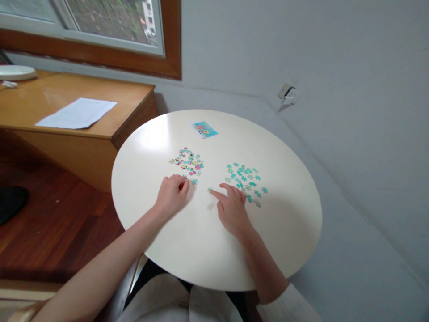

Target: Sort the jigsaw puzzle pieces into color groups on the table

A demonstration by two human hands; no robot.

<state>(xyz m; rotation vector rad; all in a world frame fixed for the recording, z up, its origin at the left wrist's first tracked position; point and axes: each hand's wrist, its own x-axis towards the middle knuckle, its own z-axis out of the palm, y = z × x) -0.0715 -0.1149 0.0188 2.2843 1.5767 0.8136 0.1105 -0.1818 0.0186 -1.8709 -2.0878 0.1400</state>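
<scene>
On the round white table (pixel 288 232) my left hand (pixel 171 195) rests with its fingers curled together, right below a cluster of multicoloured puzzle pieces (pixel 187 162). What its fingertips pinch is too small to tell. My right hand (pixel 231 206) lies flat with the index finger stretched out, touching a single teal piece (pixel 209 190). A group of teal puzzle pieces (pixel 245 178) lies just beyond that hand. One pale piece (pixel 211 206) sits between my hands. A small blue picture card (pixel 204 129) lies at the far side of the table.
A wooden desk (pixel 110 134) stands to the left with a sheet of paper (pixel 77 112) and a white plate (pixel 16 72) on it. A window is above it. Grey walls close in behind and to the right, with a wall socket (pixel 288 94).
</scene>
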